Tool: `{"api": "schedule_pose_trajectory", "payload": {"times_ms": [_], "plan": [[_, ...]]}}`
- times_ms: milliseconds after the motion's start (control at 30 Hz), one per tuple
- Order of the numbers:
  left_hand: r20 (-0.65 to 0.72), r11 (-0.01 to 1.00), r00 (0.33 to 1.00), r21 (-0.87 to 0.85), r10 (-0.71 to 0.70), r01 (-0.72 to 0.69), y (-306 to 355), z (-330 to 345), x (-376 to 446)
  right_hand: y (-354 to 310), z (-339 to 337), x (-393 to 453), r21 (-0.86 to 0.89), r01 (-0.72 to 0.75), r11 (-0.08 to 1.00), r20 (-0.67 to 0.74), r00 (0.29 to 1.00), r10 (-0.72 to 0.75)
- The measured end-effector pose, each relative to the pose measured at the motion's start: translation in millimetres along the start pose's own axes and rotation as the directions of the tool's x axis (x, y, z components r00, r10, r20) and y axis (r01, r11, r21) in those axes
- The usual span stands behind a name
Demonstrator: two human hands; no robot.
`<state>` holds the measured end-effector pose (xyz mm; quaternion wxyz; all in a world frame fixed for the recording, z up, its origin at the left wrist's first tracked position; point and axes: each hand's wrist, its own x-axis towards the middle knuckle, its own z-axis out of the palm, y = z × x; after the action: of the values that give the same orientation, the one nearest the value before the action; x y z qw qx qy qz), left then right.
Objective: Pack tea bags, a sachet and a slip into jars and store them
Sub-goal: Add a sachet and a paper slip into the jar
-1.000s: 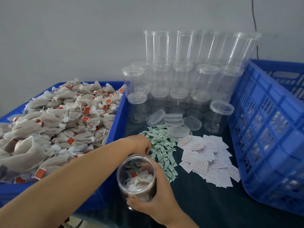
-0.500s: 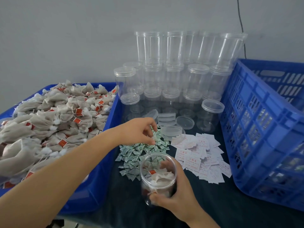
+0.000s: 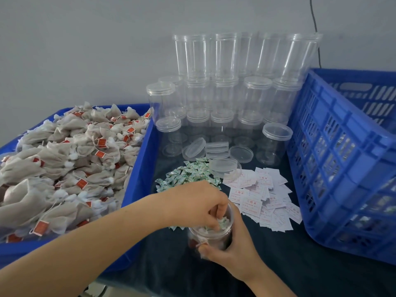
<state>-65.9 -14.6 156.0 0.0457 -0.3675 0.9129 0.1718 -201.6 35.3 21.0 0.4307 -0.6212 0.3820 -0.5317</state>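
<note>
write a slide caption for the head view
Left hand drops a green sachet into the tea-bag jar gripped by the right hand, beside paper slips.

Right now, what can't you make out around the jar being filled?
Head view only:
- Jar: its contents are mostly hidden by the left hand and right hand.
- Sachet: whether it is released is masked by the fingers.
- Slips: print is too small.
- Blue crate: its contents are blurred behind the lattice.
</note>
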Motion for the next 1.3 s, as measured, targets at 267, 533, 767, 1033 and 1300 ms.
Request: {"api": "schedule_pose_trajectory", "payload": {"times_ms": [267, 533, 767, 1033, 1300], "plan": [[-0.021, 0.986, 1.0, 0.167, -0.001, 0.004, 0, 9, 5, 5, 1, 0, -0.017, 0.004, 1.0, -0.015, 1.0, -0.004], [0.158, 0.957, 0.987, 0.28, 0.025, -0.069, 4, 3, 12, 8, 2, 1, 0.016, -0.015, 1.0, -0.001, 1.0, 0.015], [0.162, 0.994, 0.986, 0.094, 0.043, -0.059, 4, -28, 19, 9, -2, -1, -0.013, -0.048, 0.999, 0.013, 0.999, 0.048], [-0.218, 0.982, 0.974, -0.187, -0.06, 0.019, -20, -30, 86, 6, -13, -10, -0.097, -0.051, 0.994, 0.02, 0.998, 0.054], [-0.089, 0.983, 0.98, -0.072, -0.177, 0.171, -43, 35, 152, 5, -16, -12, -0.172, -0.037, 0.984, 0.016, 0.999, 0.041]]}}
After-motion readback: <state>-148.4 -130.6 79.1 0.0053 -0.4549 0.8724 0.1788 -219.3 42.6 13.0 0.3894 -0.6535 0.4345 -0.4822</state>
